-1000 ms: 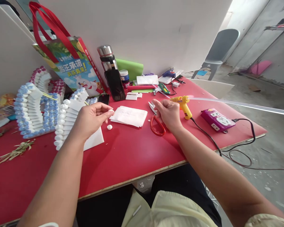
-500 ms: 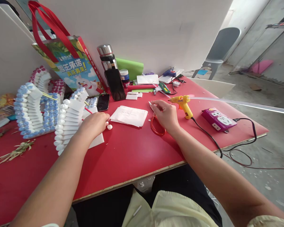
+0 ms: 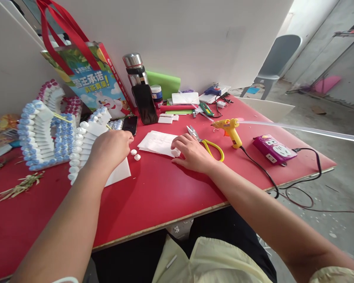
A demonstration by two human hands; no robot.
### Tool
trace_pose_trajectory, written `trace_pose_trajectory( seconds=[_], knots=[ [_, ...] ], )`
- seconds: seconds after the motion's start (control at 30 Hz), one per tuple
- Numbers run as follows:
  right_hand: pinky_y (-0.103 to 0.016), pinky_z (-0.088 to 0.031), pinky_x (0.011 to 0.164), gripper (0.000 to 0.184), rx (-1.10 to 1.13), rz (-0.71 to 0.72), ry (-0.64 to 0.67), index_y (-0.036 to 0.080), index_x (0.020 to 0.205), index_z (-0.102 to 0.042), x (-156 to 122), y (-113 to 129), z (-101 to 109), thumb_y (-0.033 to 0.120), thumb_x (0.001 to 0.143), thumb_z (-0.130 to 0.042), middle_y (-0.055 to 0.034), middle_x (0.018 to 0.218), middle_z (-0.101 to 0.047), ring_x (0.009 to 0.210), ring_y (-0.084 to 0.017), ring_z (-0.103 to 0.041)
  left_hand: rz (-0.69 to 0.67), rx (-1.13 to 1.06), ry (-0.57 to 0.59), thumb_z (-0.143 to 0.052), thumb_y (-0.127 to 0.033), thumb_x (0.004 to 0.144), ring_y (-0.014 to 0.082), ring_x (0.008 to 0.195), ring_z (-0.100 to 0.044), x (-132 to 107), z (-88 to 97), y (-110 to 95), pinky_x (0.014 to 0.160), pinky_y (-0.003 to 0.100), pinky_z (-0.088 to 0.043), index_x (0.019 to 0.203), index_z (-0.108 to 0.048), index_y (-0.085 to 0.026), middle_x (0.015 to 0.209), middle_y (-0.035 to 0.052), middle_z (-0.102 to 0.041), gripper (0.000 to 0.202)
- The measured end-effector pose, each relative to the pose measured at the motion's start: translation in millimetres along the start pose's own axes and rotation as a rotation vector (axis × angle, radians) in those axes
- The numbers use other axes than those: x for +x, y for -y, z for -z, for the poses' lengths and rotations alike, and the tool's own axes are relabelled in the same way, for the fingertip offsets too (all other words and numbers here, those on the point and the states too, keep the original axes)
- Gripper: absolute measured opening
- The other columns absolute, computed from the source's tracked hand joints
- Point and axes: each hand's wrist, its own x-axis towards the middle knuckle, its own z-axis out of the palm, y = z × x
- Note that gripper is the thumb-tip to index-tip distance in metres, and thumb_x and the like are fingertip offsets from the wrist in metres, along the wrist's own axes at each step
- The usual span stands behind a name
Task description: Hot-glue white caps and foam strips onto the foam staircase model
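My left hand [image 3: 113, 147] is closed above the fan of white paper strips edged with white balls [image 3: 83, 145]. Its fingers curl away from view, so what they hold is hidden. Two small white balls [image 3: 135, 155] lie just right of it, and a white sheet [image 3: 119, 173] shows below the wrist. My right hand [image 3: 191, 152] is open, fingers spread and bent over the right edge of a stack of white paper [image 3: 157, 143], touching it. Just beyond that hand lie scissors with yellow handles [image 3: 216, 148], blades pointing away from me.
A yellow glue gun [image 3: 231, 129] and purple power strip [image 3: 274, 149] sit at right, with trailing cords. Blue-and-white fan pieces [image 3: 35, 137] stand left. Behind are a shopping bag [image 3: 91, 82], thermos [image 3: 134, 67], upright phone [image 3: 144, 104] and green cutter [image 3: 205, 109].
My right hand has left the scissors and moved left onto the paper stack. The scissors now lie farther right. My left hand has shifted slightly away from the white balls, uncovering both.
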Motion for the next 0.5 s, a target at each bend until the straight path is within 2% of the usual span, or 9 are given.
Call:
trace_pose_trajectory(
  seconds=[0.07, 0.13, 0.23, 0.37, 0.43, 0.5],
  knots=[
    [-0.043, -0.045, 0.089, 0.012, 0.025, 0.000, -0.029, 0.019, 0.099, -0.063, 0, -1, -1, 0.025, 0.090, -0.069, -0.0113, 0.110, -0.067, 0.101, -0.027, -0.056, -0.002, -0.004, -0.102, -0.051, -0.023, 0.091, 0.0306, 0.082, -0.067, -1, 4.2, -12, 0.072, 0.038, -0.044, 0.087, -0.075, -0.019, 0.087, 0.0109, -0.075, 0.025],
    [-0.040, -0.046, 0.086, 0.002, 0.059, 0.006, -0.073, 0.019, 0.092, -0.064, 0, -3, -3, 0.021, 0.092, -0.063, -0.0101, 0.103, -0.069, 0.094, -0.025, -0.057, 0.013, -0.162, -0.218, -0.052, -0.027, 0.093, 0.0231, 0.069, -0.065, -1, 2.2, -25, 0.068, 0.034, -0.043, 0.081, -0.072, -0.021, 0.077, 0.0050, -0.074, 0.024],
    [-0.038, -0.047, 0.082, 0.011, 0.099, 0.010, -0.137, 0.020, 0.085, -0.066, 1, -4, -5, 0.020, 0.094, -0.059, -0.0091, 0.094, -0.071, 0.088, -0.023, -0.058, 0.010, -0.358, -0.322, -0.052, -0.034, 0.096, 0.0183, 0.062, -0.062, 0, -12.0, -42, 0.066, 0.031, -0.043, 0.084, -0.069, -0.022, 0.078, 0.0019, -0.073, 0.024],
    [-0.036, -0.048, 0.076, 0.014, 0.215, -0.108, -0.237, 0.021, 0.081, -0.068, 2, -4, -4, 0.019, 0.092, -0.059, -0.0068, 0.089, -0.072, 0.084, -0.022, -0.061, 0.016, -0.468, -0.413, -0.060, -0.046, 0.094, 0.0214, 0.077, -0.065, -3, -37.9, -54, 0.077, 0.032, -0.047, 0.080, -0.066, -0.022, 0.079, 0.0043, -0.071, 0.028],
    [-0.034, -0.047, 0.072, 0.012, 0.318, -0.221, -0.308, 0.021, 0.080, -0.069, 3, -4, -1, 0.020, 0.089, -0.061, -0.0044, 0.085, -0.071, 0.080, -0.020, -0.060, -0.068, -0.537, -0.408, -0.057, -0.046, 0.096, 0.0245, 0.095, -0.066, -5, -46.9, -55, 0.089, 0.034, -0.048, 0.089, -0.067, -0.022, 0.095, 0.0078, -0.074, 0.027],
    [-0.032, -0.046, 0.068, 0.008, 0.487, -0.357, -0.387, 0.021, 0.081, -0.069, 4, -5, 4, 0.024, 0.085, -0.064, -0.0022, 0.080, -0.069, 0.074, -0.018, -0.059, -0.167, -0.594, -0.397, -0.058, -0.045, 0.096, 0.0271, 0.118, -0.061, -6, -51.9, -53, 0.104, 0.037, -0.044, 0.106, -0.068, -0.022, 0.118, 0.0104, -0.071, 0.027]
  ],
)
